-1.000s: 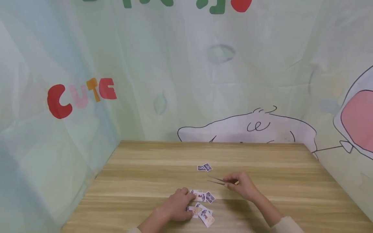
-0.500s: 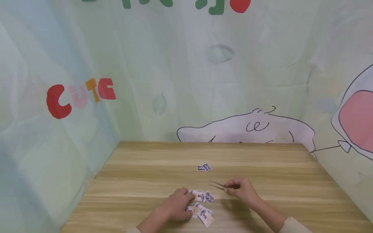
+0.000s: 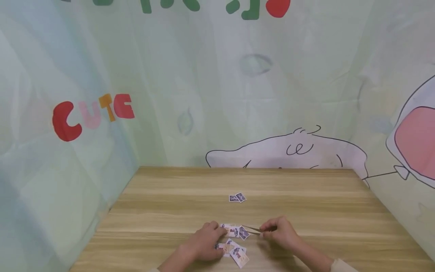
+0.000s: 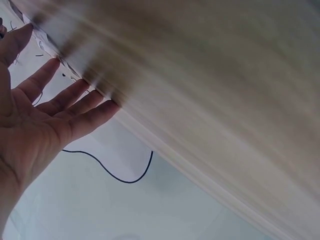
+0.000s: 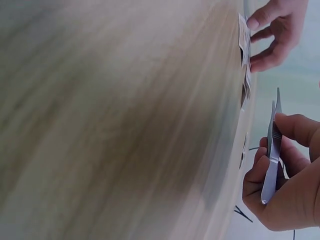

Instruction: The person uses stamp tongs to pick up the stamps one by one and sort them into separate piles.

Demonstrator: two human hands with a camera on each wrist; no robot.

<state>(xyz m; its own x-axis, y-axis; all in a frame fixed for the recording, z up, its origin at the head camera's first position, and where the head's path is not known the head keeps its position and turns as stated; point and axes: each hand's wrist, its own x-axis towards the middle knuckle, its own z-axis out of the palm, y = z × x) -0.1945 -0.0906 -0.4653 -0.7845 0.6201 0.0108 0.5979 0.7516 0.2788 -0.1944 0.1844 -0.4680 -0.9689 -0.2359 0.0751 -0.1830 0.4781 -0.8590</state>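
My right hand (image 3: 283, 235) pinches a pair of metal tweezers (image 5: 272, 160) between thumb and fingers. In the head view the tips reach left to a small dark picture card (image 3: 243, 233); whether they touch it, I cannot tell. That card lies tilted against the right end of a pale printed card (image 3: 232, 231). My left hand (image 3: 207, 241) rests on the table with its fingers spread, fingertips on the pale card and on the left end of a nearer group. In that nearer group a tilted card (image 3: 239, 257) overlaps others. Fingers hide part of the cards.
Farther back on the wooden table (image 3: 163, 211), two small dark cards (image 3: 240, 197) overlap. A printed cloth backdrop (image 3: 190, 75) rises behind the table's far edge and along both sides.
My right hand has come nearer with the tweezers, from between the two card groups down to the small dark card. My left hand stays in place on the cards.
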